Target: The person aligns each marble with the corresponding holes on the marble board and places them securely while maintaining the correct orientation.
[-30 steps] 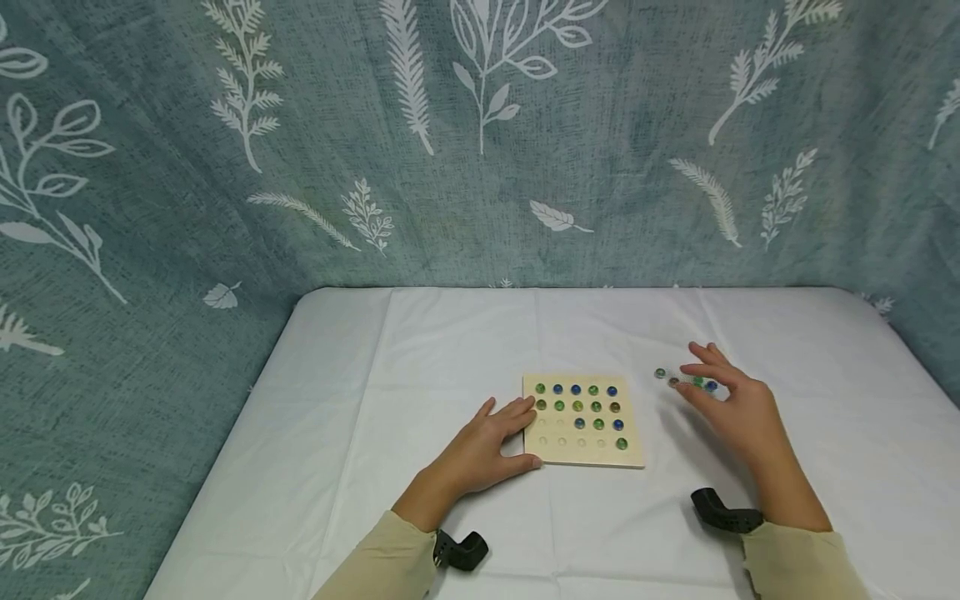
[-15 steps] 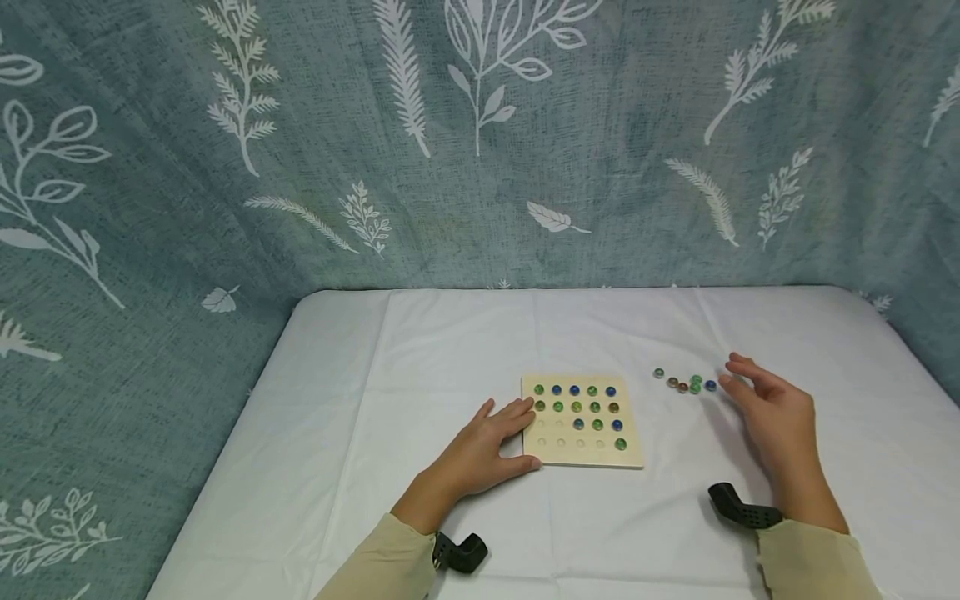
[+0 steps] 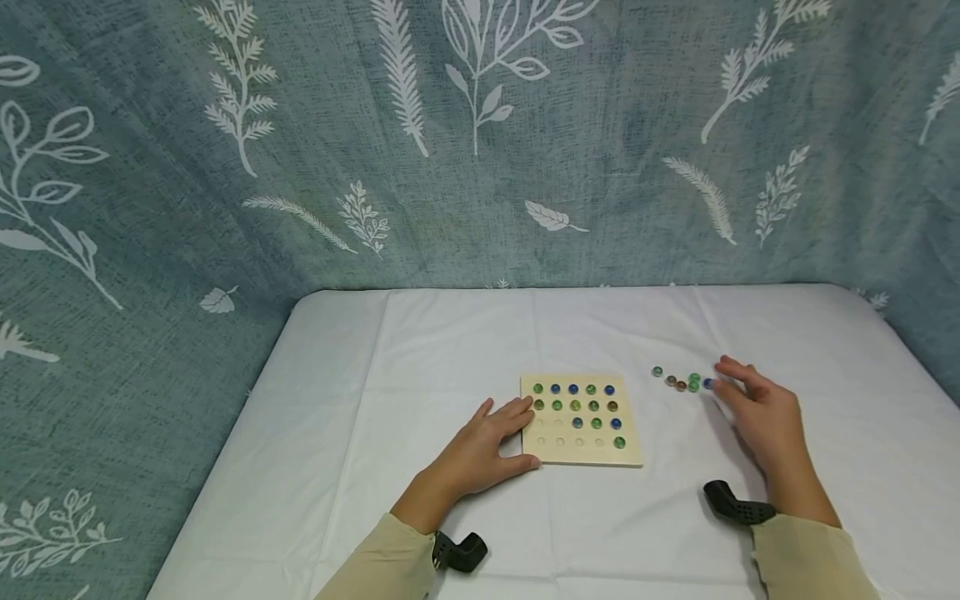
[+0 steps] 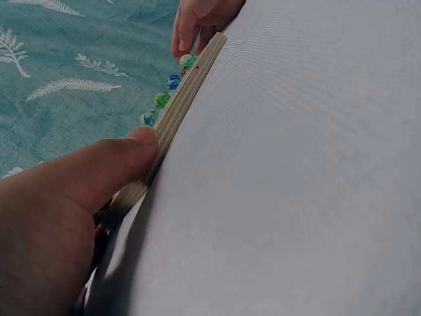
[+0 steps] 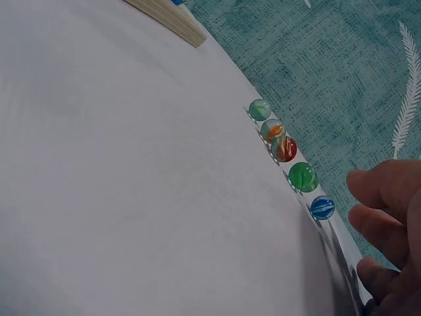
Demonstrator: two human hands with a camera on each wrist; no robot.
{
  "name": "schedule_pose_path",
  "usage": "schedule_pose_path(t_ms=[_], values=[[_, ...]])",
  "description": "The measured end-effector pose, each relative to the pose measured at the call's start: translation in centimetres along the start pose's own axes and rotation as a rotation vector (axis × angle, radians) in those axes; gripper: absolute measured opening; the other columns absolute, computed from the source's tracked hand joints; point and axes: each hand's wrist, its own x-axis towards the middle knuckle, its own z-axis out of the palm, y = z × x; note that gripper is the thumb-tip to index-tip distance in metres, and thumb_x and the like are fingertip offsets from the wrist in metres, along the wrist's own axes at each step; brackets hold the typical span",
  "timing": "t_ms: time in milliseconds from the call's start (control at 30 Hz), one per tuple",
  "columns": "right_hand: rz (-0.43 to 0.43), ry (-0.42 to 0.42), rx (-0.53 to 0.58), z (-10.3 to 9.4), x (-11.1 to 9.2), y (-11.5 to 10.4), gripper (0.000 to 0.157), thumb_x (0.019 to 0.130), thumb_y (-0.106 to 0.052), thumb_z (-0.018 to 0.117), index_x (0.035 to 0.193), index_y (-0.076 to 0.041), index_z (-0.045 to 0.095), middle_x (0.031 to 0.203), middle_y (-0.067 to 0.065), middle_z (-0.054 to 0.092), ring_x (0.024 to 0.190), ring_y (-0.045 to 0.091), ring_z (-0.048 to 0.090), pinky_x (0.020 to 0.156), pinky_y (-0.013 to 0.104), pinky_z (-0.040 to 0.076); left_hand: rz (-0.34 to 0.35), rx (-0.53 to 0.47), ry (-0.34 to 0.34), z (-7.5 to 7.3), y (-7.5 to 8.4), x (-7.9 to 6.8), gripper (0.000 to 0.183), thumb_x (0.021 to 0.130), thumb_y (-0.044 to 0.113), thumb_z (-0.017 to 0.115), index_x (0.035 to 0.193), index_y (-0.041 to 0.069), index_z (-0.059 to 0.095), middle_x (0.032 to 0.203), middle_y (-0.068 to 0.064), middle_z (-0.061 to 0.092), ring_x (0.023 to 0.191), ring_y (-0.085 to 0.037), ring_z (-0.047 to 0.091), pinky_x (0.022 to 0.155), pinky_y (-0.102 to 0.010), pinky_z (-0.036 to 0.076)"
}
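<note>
Head view: one pale wooden board (image 3: 567, 433), lying flat on the white-covered table (image 3: 420, 375), fourteen glass marbles (image 3: 575, 406) seated in its hollows: two full rows of five at the far side, three in the next row, one at the near right; bare hollows at the near left. Left hand (image 3: 483, 446): at the board's left edge, fingers extended and spread from the thumb, fingertips and thumb touching it. Loose lot, right of the board: one pale green marble (image 5: 260, 110) nearest it, then one orange-streaked marble (image 5: 273, 130), one red marble (image 5: 285, 149), two green marbles (image 5: 303, 177), one blue marble (image 5: 322, 208) farthest. Right hand (image 3: 765, 412): beyond these from the board, thumb and fingers parted, just beside the blue marble, apart from it. Leaf-patterned cloth (image 3: 435, 192): upright, beyond the board.
</note>
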Motion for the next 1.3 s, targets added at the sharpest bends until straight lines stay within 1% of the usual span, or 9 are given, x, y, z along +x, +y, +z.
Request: schedule_pose_path(t_ms=[133,233,367,733,1000,1167,1300], values=[[0.005,-0.016,-0.05,0.27,0.11,0.05,0.051,0.099,-0.039,0.057,0.137,-0.005,0.057,0.154,0.01,0.039,0.151,0.03,0.017,0.124,0.052,0.015,0.002,0.002,0.004,0.02,0.0,-0.05,0.072,0.088,0.049,0.07,0.147,0.015,0.048,0.158,0.01,0.033,0.147,-0.006,0.027,0.127,-0.039,0.011],[-0.004,-0.033,-0.101,0.44,0.16,0.06,0.049,0.1,-0.036,0.056,0.137,-0.003,0.057,0.154,0.012,0.039,0.151,0.033,0.017,0.123,0.057,0.015,0.002,0.001,0.002,0.05,-0.02,-0.06,0.072,0.088,0.048,0.07,0.147,0.015,0.048,0.158,0.01,0.033,0.147,-0.006,0.027,0.127,-0.039,0.011],[-0.024,-0.049,-0.152,0.57,0.14,0.08,0.048,0.1,-0.033,0.055,0.137,-0.002,0.057,0.153,0.013,0.041,0.15,0.037,0.019,0.121,0.061,0.017,-0.001,0.0,-0.001,0.07,0.0,-0.05,0.072,0.088,0.048,0.071,0.147,0.015,0.048,0.158,0.01,0.033,0.147,-0.006,0.027,0.127,-0.039,0.011],[-0.02,-0.054,-0.205,0.73,0.12,0.07,0.042,0.1,-0.028,0.057,0.133,-0.002,0.06,0.153,0.013,0.04,0.15,0.037,0.02,0.119,0.062,0.019,-0.008,-0.006,-0.01,0.08,0.02,-0.06,0.072,0.088,0.049,0.07,0.148,0.015,0.047,0.159,0.011,0.032,0.147,-0.005,0.026,0.127,-0.039,0.01],[-0.046,-0.038,-0.225,0.63,0.02,0.21,0.036,0.099,-0.026,0.059,0.124,0.0,0.065,0.151,0.015,0.044,0.147,0.04,0.025,0.118,0.062,0.022,-0.003,-0.005,-0.008,0.11,-0.01,-0.06,0.072,0.088,0.049,0.07,0.147,0.015,0.048,0.158,0.011,0.032,0.147,-0.005,0.026,0.127,-0.039,0.01],[-0.056,-0.039,-0.239,0.65,0.13,0.28,0.035,0.099,-0.024,0.058,0.123,0.001,0.065,0.15,0.015,0.044,0.147,0.04,0.025,0.118,0.062,0.022,0.003,0.002,-0.002,0.02,0.05,-0.08,0.072,0.088,0.049,0.07,0.147,0.015,0.048,0.158,0.01,0.033,0.147,-0.005,0.026,0.127,-0.039,0.011],[-0.063,-0.055,-0.266,0.62,0.22,0.23,0.04,0.099,-0.026,0.057,0.126,0.002,0.063,0.152,0.015,0.042,0.147,0.04,0.025,0.117,0.063,0.022,0.007,-0.001,0.001,0.0,-0.04,-0.06,0.072,0.088,0.048,0.07,0.147,0.015,0.047,0.158,0.01,0.032,0.147,-0.005,0.026,0.127,-0.039,0.011]])
